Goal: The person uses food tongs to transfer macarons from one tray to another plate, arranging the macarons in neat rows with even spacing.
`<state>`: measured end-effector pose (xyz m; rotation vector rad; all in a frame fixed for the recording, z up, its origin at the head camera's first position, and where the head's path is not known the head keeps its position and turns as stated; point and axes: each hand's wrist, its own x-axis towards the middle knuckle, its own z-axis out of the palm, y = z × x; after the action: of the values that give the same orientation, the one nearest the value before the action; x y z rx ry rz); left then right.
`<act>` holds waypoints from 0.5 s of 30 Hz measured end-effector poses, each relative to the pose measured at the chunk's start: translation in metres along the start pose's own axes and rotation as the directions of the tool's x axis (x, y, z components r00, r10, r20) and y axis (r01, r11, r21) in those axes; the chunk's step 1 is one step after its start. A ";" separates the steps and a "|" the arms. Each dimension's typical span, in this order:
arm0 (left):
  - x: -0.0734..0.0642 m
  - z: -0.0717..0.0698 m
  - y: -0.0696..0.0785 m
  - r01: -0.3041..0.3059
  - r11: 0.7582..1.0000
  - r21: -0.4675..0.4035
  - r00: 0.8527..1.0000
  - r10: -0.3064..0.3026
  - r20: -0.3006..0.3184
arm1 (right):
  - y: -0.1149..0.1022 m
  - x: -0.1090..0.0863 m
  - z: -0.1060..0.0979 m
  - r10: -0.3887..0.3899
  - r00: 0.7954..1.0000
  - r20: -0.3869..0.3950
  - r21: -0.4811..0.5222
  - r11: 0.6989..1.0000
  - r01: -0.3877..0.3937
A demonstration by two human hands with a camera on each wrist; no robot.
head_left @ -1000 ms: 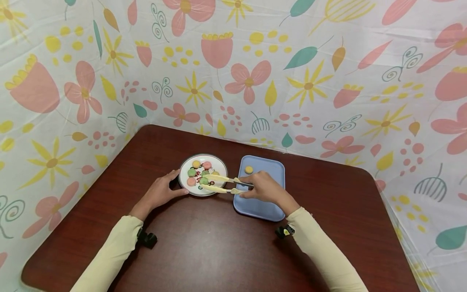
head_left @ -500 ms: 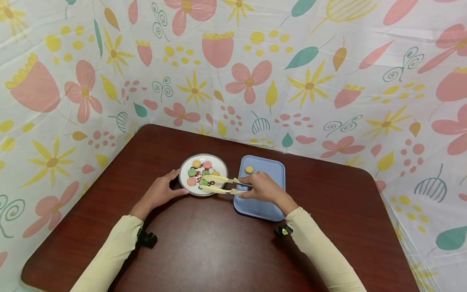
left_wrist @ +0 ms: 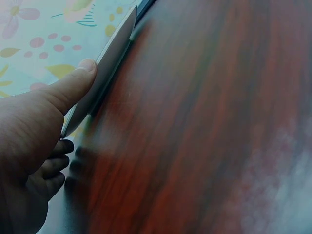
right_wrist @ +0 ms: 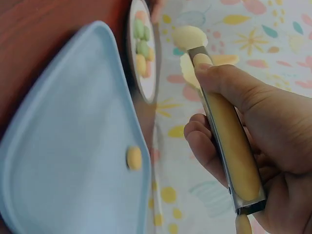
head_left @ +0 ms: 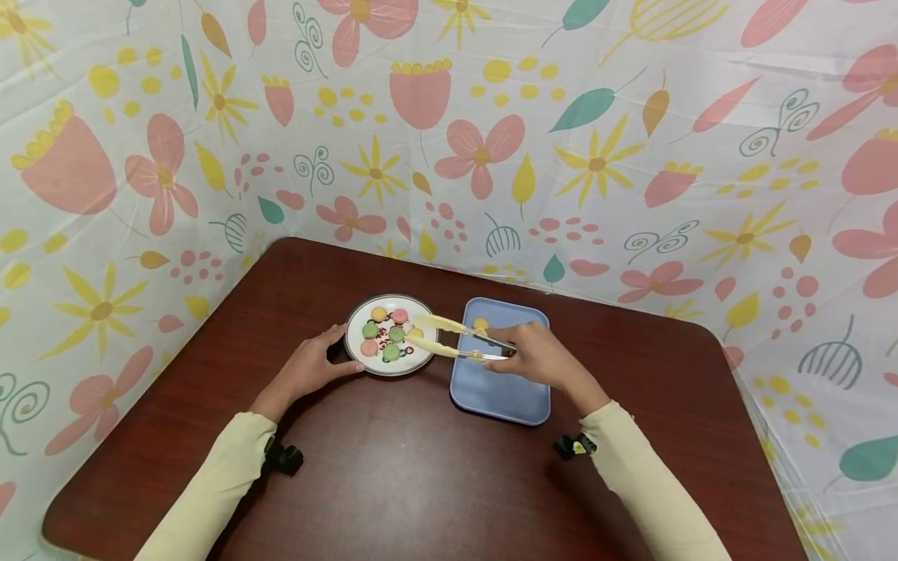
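My left hand (head_left: 313,366) holds the left rim of a round white plate (head_left: 355,319), thumb on the near edge; in the left wrist view the plate (left_wrist: 105,68) shows edge-on by the thumb. Several green, pink and yellow macarons lie on it, among them a green macaron (head_left: 391,353). My right hand (head_left: 543,360) grips a pair of tongs (head_left: 449,323) with pale yellow tips, which are spread apart over the plate's right side with nothing visible between them. Below the tongs is a blue tray (head_left: 491,397); one yellow macaron (right_wrist: 134,158) rests on it, partly covered in the head view.
Dark wooden table (head_left: 393,467) carries both plate and tray, the tray to the right of the plate. A flower-patterned sheet (head_left: 491,156) hangs behind and along the left side. Black cameras sit at both wrists.
My right hand and the tongs have moved right and a little up, away from the front green macaron, which stays on the plate. The tong tips stand wider apart. My left hand keeps its place.
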<state>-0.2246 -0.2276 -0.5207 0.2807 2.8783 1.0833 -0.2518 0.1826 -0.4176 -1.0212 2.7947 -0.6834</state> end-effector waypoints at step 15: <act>-0.001 0.000 0.001 -0.002 1.000 -0.010 1.000 0.002 0.008 | 0.037 -0.032 -0.036 0.157 0.985 -0.066 -0.078 0.984 -0.162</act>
<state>-0.2240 -0.2269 -0.5201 0.2875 2.8659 1.0934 -0.2570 0.2410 -0.4039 -0.7896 2.9388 -0.5925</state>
